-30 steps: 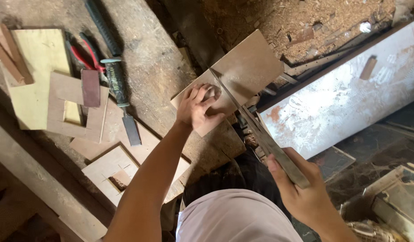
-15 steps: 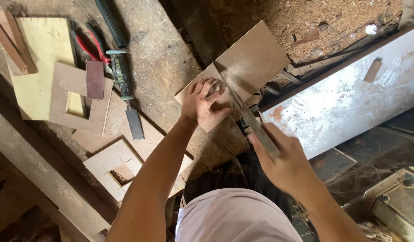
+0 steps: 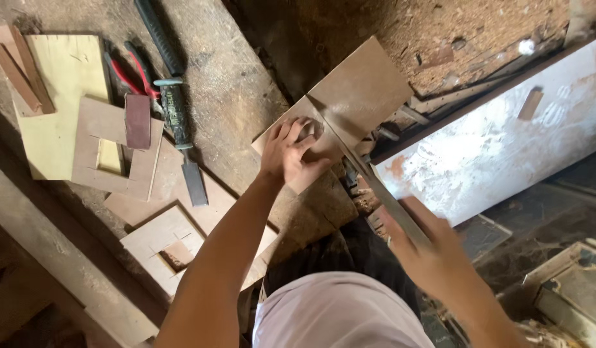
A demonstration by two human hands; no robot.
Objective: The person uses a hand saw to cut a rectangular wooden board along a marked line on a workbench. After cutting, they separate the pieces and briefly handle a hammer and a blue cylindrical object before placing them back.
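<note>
Now a thin brown board is being sawn at the bench edge.

Flat, square-cornered and dull brown, the board juts past the dusty bench over a dark gap, one corner pointing up and away. The left hand presses down on its near part, fingers spread and bent, pinning it. The right hand is wrapped around the handle of a saw, whose narrow blade runs slantwise across the board, splitting the near part from the far part. Off to the left lie a chisel, red-handled pliers and several pale offcuts with square holes. A white panel stands to the right.
</note>
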